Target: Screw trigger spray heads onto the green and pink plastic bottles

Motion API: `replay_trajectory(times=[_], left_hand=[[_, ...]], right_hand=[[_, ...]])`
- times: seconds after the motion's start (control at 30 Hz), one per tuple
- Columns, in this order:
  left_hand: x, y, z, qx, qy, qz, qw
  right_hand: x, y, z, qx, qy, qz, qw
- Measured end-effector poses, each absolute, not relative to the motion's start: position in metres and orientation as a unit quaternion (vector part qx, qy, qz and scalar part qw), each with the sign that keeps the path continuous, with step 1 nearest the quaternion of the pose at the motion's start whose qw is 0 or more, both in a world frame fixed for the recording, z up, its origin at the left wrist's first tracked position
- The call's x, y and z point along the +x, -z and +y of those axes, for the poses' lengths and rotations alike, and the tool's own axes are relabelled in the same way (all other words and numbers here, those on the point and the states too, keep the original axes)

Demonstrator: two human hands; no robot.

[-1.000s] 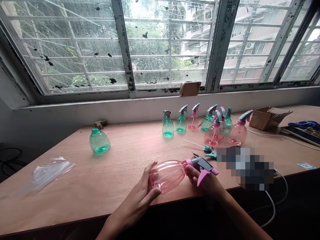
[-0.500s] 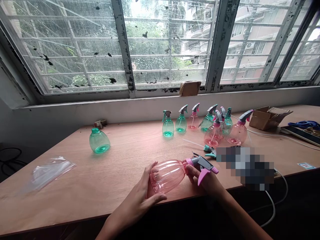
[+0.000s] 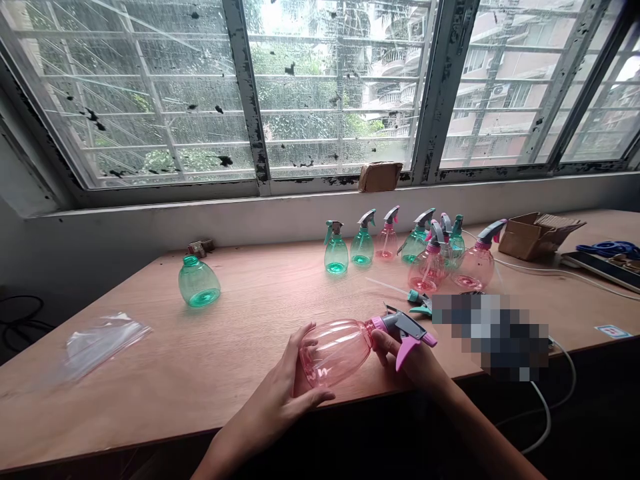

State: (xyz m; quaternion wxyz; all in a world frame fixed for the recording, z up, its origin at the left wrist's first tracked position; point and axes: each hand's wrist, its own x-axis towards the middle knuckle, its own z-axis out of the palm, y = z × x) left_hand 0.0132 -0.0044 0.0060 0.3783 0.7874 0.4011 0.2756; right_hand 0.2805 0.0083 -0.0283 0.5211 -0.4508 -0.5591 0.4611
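A pink see-through spray bottle (image 3: 336, 350) lies on its side near the front edge of the wooden table (image 3: 240, 347). My left hand (image 3: 293, 390) cups the bottle's base, fingers curled round it. My right hand (image 3: 407, 363) grips the neck at the pink collar, just under the grey and pink trigger head (image 3: 409, 331). A loose teal trigger head (image 3: 419, 303) with its dip tube lies just behind on the table.
Several finished teal and pink spray bottles (image 3: 415, 250) stand at the back right. A capless teal bottle (image 3: 199, 283) stands at the left, a plastic bag (image 3: 103, 340) nearer the left edge. A cardboard box (image 3: 535, 235), cables and a blurred patch sit at the right.
The bottle has turned a little in my hands and my left thumb has slid further under its base. Nothing else has moved.
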Motion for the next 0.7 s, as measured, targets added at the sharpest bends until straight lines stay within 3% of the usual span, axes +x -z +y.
replay_trajectory(times=[0.7], left_hand=[[0.0117,-0.0016,-0.0023,0.782,-0.279,0.392,0.397]], right_hand=[[0.2809,0.0297,0.0093,-0.450,-0.459,-0.566,0.516]])
